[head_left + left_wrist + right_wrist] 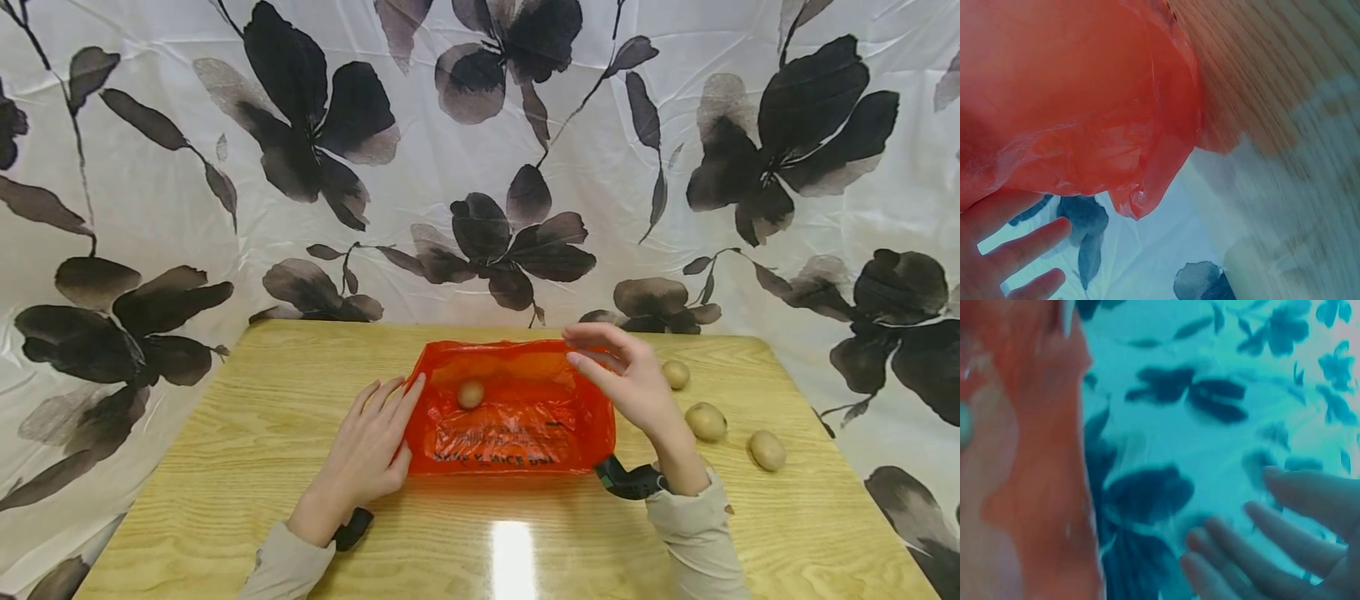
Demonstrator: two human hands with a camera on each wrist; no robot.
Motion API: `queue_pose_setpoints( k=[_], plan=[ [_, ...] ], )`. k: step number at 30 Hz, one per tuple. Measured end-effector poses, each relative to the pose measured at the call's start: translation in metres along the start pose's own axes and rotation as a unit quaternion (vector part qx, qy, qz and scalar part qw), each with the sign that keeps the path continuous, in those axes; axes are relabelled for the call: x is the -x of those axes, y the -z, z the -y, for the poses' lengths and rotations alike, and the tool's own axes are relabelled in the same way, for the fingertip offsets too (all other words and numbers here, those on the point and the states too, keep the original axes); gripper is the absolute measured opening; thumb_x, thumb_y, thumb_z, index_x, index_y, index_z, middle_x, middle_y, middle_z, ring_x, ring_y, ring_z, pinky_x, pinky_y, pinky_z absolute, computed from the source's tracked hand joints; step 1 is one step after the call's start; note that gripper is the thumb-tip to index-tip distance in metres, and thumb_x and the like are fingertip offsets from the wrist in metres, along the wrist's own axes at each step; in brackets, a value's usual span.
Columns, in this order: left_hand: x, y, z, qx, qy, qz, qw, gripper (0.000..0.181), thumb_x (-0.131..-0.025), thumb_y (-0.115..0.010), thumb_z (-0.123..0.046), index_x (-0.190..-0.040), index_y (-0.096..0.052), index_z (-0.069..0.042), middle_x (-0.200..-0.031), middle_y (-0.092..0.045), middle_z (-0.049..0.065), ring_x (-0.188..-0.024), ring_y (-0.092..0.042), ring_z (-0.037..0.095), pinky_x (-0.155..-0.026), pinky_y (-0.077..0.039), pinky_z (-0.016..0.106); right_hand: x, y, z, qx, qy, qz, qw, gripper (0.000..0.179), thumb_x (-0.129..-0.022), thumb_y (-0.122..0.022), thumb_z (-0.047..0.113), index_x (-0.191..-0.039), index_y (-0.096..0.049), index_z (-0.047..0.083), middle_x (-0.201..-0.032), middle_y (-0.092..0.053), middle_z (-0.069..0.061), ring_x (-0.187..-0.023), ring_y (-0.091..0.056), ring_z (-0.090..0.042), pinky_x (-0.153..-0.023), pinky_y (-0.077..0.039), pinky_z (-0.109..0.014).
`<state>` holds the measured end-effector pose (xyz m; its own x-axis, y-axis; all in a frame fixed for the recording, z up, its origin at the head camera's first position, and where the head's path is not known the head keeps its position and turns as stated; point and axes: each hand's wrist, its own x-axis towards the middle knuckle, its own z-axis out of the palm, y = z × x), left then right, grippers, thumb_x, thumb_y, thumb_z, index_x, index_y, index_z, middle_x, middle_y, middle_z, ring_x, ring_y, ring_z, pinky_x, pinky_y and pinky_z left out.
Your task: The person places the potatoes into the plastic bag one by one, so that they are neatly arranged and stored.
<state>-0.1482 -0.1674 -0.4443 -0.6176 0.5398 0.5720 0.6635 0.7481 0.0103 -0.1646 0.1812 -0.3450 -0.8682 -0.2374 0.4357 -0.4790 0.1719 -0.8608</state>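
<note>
A red plastic bag (510, 421) with printed lettering stands on the table with its mouth open upward. One potato (470, 394) lies inside it, toward the left. My left hand (375, 437) rests against the bag's left side with its fingers extended; in the left wrist view, the fingers (1032, 247) are spread beside the red plastic (1085, 106). Over the bag's right rim hovers my right hand (626, 375), its fingers loosely bent and holding nothing. In the right wrist view, those fingers (1235, 556) are apart from the bag (1041, 462).
Three potatoes lie on the wooden table (277, 375) to the right of the bag: one at the back (676, 374), a middle potato (706, 422) and a nearer potato (767, 451). Behind the table hangs a white cloth (420, 167) with dark flowers.
</note>
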Motion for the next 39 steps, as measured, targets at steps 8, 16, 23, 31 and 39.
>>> queue_pose_setpoints(
  k=[8, 16, 23, 31, 39],
  plan=[
    [0.000, 0.001, 0.000, -0.001, 0.001, 0.004, 1.0000, 0.074, -0.074, -0.053, -0.013, -0.145, -0.044, 0.004, -0.130, -0.059, 0.022, -0.124, -0.050, 0.041, -0.107, -0.033, 0.058, 0.013, 0.040, -0.025, -0.023, 0.042, -0.118, 0.9918, 0.028, -0.089, -0.062, -0.011, -0.118, -0.061, -0.015, -0.114, -0.069, -0.010, -0.106, -0.066, -0.017, -0.092, -0.050, -0.022],
    [0.001, 0.001, -0.002, -0.004, -0.006, 0.000, 1.0000, 0.074, -0.074, -0.052, -0.014, -0.145, -0.044, 0.004, -0.132, -0.058, 0.022, -0.124, -0.050, 0.042, -0.106, -0.034, 0.059, 0.029, 0.078, -0.045, -0.022, 0.022, -0.186, 0.9820, 0.026, -0.090, -0.060, -0.012, -0.115, -0.061, -0.019, -0.108, -0.071, -0.004, -0.103, -0.067, -0.012, -0.091, -0.050, -0.019],
    [-0.001, 0.000, -0.001, 0.000, -0.006, -0.004, 1.0000, 0.074, -0.073, -0.052, -0.013, -0.144, -0.044, 0.005, -0.131, -0.059, 0.022, -0.124, -0.050, 0.042, -0.107, -0.033, 0.058, 0.048, 0.117, -0.066, 0.086, -0.069, -0.203, 0.9730, 0.029, -0.094, -0.063, 0.003, -0.119, -0.064, -0.011, -0.108, -0.070, 0.007, -0.101, -0.063, -0.001, -0.087, -0.047, -0.010],
    [0.000, 0.000, 0.000, -0.003, -0.006, -0.002, 1.0000, 0.072, -0.074, -0.050, -0.013, -0.144, -0.044, 0.005, -0.131, -0.059, 0.022, -0.124, -0.050, 0.042, -0.106, -0.033, 0.059, 0.070, 0.147, -0.092, 0.191, -0.133, -0.127, 0.9641, 0.035, -0.096, -0.063, 0.011, -0.123, -0.061, -0.011, -0.105, -0.063, 0.025, -0.095, -0.058, 0.012, -0.081, -0.044, -0.006],
    [0.000, 0.001, -0.001, -0.005, -0.001, 0.004, 1.0000, 0.073, -0.074, -0.053, -0.014, -0.145, -0.044, 0.004, -0.132, -0.058, 0.021, -0.124, -0.050, 0.041, -0.108, -0.031, 0.057, 0.080, 0.157, -0.103, 0.219, -0.193, -0.045, 0.9554, 0.041, -0.098, -0.061, 0.018, -0.129, -0.059, -0.009, -0.111, -0.061, 0.019, -0.097, -0.055, 0.011, -0.079, -0.042, -0.009]
  ],
)
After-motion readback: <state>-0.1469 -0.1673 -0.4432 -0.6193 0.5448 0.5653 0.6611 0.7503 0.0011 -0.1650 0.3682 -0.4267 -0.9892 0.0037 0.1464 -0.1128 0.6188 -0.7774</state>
